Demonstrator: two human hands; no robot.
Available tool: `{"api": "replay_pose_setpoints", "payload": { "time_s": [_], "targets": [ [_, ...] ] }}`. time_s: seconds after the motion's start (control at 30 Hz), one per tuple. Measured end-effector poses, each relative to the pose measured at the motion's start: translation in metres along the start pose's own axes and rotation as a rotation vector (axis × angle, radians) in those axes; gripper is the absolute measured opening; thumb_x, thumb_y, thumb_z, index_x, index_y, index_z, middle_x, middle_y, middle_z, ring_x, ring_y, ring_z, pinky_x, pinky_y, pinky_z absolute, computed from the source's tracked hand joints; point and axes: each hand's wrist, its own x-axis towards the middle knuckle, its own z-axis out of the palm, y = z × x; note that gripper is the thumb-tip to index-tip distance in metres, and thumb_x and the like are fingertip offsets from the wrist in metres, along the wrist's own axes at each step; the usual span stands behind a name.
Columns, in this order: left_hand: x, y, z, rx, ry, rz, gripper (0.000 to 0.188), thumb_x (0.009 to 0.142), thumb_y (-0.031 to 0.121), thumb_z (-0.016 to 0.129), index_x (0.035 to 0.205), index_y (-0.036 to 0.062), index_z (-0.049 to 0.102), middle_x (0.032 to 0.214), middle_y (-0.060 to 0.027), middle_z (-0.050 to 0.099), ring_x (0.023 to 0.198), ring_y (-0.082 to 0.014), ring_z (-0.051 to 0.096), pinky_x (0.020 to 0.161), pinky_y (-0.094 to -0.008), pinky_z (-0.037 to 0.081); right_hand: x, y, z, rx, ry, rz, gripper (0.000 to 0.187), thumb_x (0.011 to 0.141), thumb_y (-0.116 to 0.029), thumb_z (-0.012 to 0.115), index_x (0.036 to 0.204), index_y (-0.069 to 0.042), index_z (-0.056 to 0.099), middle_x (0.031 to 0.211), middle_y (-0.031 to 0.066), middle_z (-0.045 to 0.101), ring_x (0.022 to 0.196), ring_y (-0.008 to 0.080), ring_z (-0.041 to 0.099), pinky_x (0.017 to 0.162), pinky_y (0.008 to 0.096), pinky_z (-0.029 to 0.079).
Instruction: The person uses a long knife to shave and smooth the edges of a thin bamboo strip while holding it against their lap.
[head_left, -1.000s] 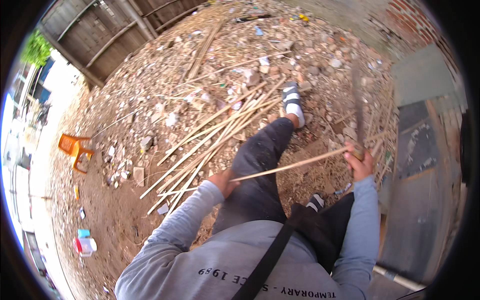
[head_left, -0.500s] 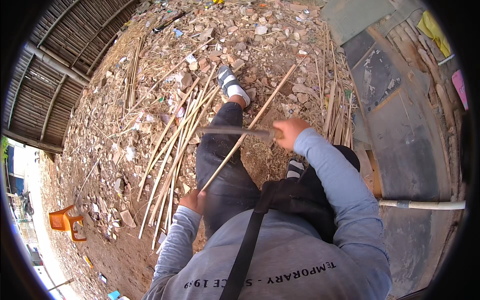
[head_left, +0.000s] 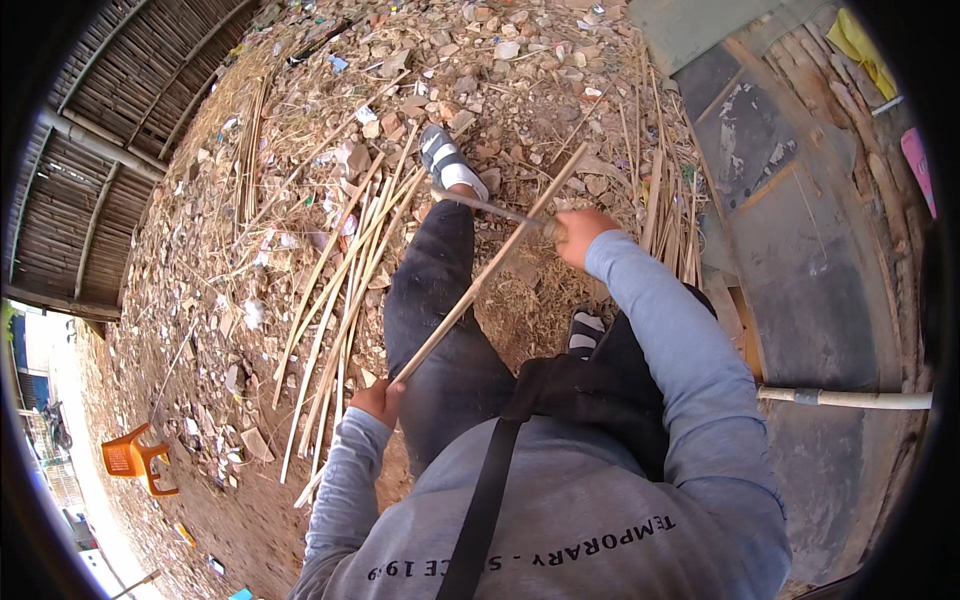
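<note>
Pale strip (head_left: 470, 294), gripped near its lower end by the left hand (head_left: 378, 401); the right hand (head_left: 583, 237) grips a long-bladed knife (head_left: 490, 207) crossing the strip's upper part.

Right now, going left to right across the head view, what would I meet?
Orange chair, left hand, knife blade, right hand, yellow sheet, pink object.

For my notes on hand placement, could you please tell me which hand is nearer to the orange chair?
Left: the left hand, holding a stick, is right of the chair; the right hand, gripping a knife, is farther right.
</note>
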Motion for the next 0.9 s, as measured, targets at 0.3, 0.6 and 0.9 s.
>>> {"api": "replay_pose_setpoints", "payload": {
  "time_s": [0.3,0.6,0.9],
  "targets": [
    [0.006,0.009,-0.003,0.032,-0.001,0.035,0.055,0.092,0.052,0.040,0.085,0.0018,0.062,0.071,-0.0245,0.060,0.074,-0.0451,0.059,0.066,-0.0499,0.045,-0.001,-0.014,0.022,-0.104,-0.025,-0.115,0.034,0.074,-0.025,0.063,0.106,-0.012,0.063,0.099,0.0149,0.065,0.095,0.0324,0.062,0.085,0.0411,0.050],
    [0.001,0.010,-0.006,0.093,-0.040,-0.015,0.049,0.090,0.049,0.044,0.092,0.0033,0.062,0.076,-0.0242,0.063,0.077,-0.0439,0.061,0.069,-0.0498,0.048,0.009,0.020,0.012,0.007,0.118,0.105,0.031,0.075,-0.019,0.059,0.105,-0.011,0.063,0.104,0.0174,0.063,0.100,0.0336,0.060,0.088,0.0417,0.048],
    [0.002,0.003,-0.003,0.066,-0.013,0.040,0.056,0.091,0.053,0.039,0.087,0.0023,0.062,0.073,-0.0247,0.061,0.073,-0.0449,0.059,0.065,-0.0511,0.045,0.006,0.021,0.018,0.101,0.042,0.065,0.030,0.075,-0.021,0.061,0.098,-0.003,0.061,0.092,0.0211,0.063,0.088,0.0358,0.062,0.081,0.0420,0.050]
  ]
}}
